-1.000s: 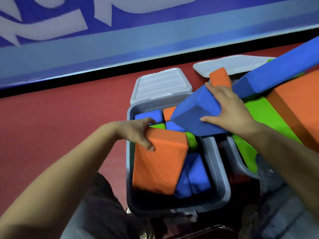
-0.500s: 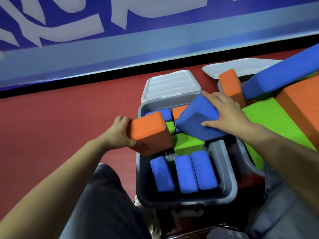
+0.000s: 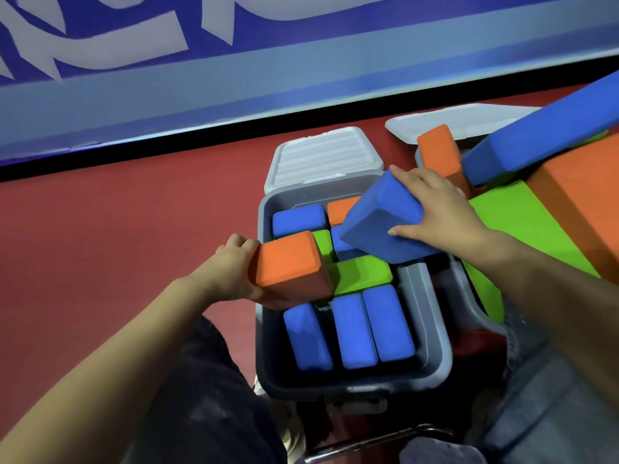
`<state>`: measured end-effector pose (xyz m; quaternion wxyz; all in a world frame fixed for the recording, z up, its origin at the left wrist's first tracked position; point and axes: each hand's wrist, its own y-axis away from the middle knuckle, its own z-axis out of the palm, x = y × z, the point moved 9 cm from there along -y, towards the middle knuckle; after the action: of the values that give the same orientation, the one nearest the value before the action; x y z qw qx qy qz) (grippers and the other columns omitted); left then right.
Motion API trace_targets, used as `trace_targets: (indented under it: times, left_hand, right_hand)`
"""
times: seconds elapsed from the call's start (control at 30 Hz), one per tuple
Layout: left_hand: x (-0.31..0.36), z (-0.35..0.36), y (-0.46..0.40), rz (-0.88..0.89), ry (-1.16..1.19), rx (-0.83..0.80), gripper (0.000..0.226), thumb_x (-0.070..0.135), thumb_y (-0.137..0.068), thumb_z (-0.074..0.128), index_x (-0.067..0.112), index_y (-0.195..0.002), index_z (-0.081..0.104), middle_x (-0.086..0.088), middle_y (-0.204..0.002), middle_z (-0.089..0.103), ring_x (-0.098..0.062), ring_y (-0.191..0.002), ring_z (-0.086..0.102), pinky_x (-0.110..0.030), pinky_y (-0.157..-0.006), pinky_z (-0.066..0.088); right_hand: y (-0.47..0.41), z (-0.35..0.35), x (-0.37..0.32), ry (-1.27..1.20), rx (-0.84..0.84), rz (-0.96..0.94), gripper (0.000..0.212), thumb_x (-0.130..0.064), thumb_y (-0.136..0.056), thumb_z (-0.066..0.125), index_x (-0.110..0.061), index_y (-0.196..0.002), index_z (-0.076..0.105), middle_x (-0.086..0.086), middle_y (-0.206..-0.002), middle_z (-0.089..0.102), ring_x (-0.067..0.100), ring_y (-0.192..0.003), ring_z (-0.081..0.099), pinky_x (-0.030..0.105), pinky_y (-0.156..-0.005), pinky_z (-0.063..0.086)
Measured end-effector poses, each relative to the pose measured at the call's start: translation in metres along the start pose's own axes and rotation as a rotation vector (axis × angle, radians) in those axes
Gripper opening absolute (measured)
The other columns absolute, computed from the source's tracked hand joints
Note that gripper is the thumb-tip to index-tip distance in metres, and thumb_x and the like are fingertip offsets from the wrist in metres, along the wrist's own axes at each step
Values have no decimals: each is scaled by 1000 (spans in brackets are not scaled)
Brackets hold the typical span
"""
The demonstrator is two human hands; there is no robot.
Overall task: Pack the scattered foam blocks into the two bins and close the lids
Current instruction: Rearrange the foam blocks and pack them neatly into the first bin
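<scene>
A grey bin stands open on the red floor, its white lid hinged back. Inside stand three blue blocks in a row, with a green block and more blue and orange ones behind. My left hand grips an orange block over the bin's left rim. My right hand holds a blue block, tilted above the bin's far right part. A second bin on the right is piled with large green, orange and blue blocks.
The second bin's white lid lies open behind it. A blue wall with a black base strip runs along the far side. My dark trouser legs are at the bottom, close to the bins. Red floor lies to the left.
My left hand lifted the orange block off the front of the bin and swung it to the left rim, uncovering the three blue blocks. The right hand's blue block tilted slightly.
</scene>
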<state>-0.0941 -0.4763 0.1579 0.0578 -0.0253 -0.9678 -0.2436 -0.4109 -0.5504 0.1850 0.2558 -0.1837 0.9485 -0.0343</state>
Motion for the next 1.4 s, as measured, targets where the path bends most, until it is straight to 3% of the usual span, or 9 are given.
trace_targets:
  times: [0.17,0.3,0.4,0.5,0.67,0.73,0.97,1.17,1.4]
  left_hand:
    - [5,-12,-11,-88,20,9,80,39,-62,82,16,-128,43,-5,-116,37,-29,-99,50,-44,-86,50]
    - [2,-10,-13,-152,4,-22,79,41,-62,83,14,-125,44,-7,-117,37,-29,-97,51,-43,-84,50]
    - [-3,-13,-15,-238,41,-28,77,44,-64,82,13,-123,43,-6,-113,35,-27,-90,52,-37,-75,47]
    - [-9,-14,-16,-301,72,-37,76,45,-67,81,12,-125,43,-6,-113,35,-25,-89,50,-34,-72,43]
    - [-17,-17,-17,-361,174,-11,72,49,-67,80,10,-117,45,-8,-112,40,-24,-80,60,-32,-60,48]
    - [-22,-20,-16,-355,223,28,71,50,-65,80,10,-113,46,-9,-112,42,-24,-78,62,-33,-59,51]
    - [-13,-33,-10,-138,229,225,86,39,-68,83,11,-136,38,-2,-114,36,-19,-93,45,-30,-79,40]
    - [-4,-13,-10,-27,112,169,96,38,-64,85,13,-141,34,-5,-125,36,-27,-109,46,-41,-92,46]
    - [-3,-3,-2,25,63,196,96,38,-62,86,11,-140,36,-8,-126,38,-29,-111,46,-43,-91,46]
  right_hand:
    - [3,3,-20,-89,-7,-98,101,-40,-65,82,-32,-148,25,2,-140,38,26,-128,39,42,-106,31]
    - [5,15,-16,-106,-38,-60,101,-42,-66,80,-33,-148,22,3,-138,38,27,-126,40,47,-105,34]
    - [8,20,-6,-214,6,56,99,-36,-68,81,-26,-148,24,7,-134,39,24,-124,41,32,-106,33]
    - [16,29,-1,-326,47,171,99,-33,-70,81,-23,-149,22,6,-136,36,16,-124,40,14,-96,27]
    - [18,35,-1,-130,50,227,98,-39,-72,78,-20,-149,20,12,-135,36,33,-118,45,42,-96,42]
    - [16,32,-3,-22,53,259,97,-43,-73,75,-23,-149,18,12,-135,35,34,-117,43,46,-94,42]
    - [18,14,16,81,97,413,95,-42,-75,72,-25,-149,16,14,-137,33,35,-120,38,50,-90,39]
    - [18,13,20,91,80,417,96,-42,-74,73,-25,-149,15,13,-136,33,35,-117,39,49,-88,39]
    - [17,12,19,69,70,426,95,-41,-75,73,-26,-150,15,13,-139,31,35,-120,37,49,-90,38]
